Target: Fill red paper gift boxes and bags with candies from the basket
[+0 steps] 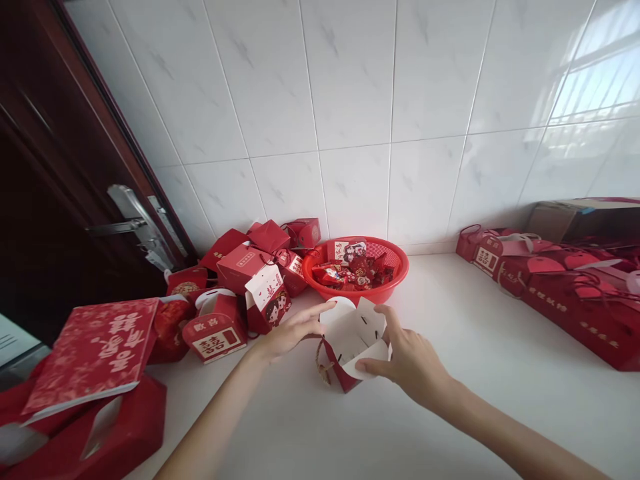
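Note:
An open candy box [350,340], red outside and white inside, stands on the white counter with its flaps up. A twisted cord handle [323,365] hangs at its left side. My right hand [413,357] grips the right-hand flaps, thumb at the near flap and fingers at the far one. At the left rim, my left hand [297,330] has its fingers stretched out, with the fingertips at the rounded white flap. Just behind the box is a red plastic basket [395,283] holding red-wrapped sweets [363,270] and a small printed card box [347,251].
Several red gift boxes [243,263] are piled left of the basket. A red booklet-like item [100,347] lies on a larger red box [125,433] at front left. More red boxes [565,307] line the right side, before a cardboard carton [550,223]. A tiled wall [355,100] rises behind.

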Demonstrator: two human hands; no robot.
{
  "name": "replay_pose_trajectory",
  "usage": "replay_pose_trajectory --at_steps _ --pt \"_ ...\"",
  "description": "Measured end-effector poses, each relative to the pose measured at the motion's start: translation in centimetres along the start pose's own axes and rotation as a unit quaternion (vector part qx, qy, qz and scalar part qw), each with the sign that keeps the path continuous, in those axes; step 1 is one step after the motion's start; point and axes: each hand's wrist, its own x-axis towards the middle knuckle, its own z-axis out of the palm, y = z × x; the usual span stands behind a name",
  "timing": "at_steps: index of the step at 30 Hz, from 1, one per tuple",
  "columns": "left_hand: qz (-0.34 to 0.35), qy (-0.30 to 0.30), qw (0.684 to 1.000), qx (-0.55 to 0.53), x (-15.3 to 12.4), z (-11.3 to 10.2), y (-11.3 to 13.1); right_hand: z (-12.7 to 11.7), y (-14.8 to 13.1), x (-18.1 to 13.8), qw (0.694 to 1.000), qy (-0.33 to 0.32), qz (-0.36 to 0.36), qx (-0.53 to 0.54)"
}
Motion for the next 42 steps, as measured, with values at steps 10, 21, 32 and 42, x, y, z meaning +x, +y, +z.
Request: replay_pose_trajectory --at_steps 10,21,32,42 --pt "-0.046 0.013 0.998 -0.046 -0.1 0.8 0.9 -0.8 0.8 0.7 0.986 -0.02 -0.049 0.159" --pt "-0.005 -0.095 0.977 -0.192 -0.2 0.3 -1.8 -0.2 3.3 1.4 0.907 -0.048 -0.021 0.417" --pt "0.008 -0.083 0.972 -0.219 0.7 0.4 -3.9 -0.3 4.1 2.2 0.866 -0.074 0.03 0.493" --pt "0.006 -0.07 0.997 -0.039 1.3 -1.5 0.1 -4.6 4.6 5.9 0.98 0.016 -0.117 0.158"
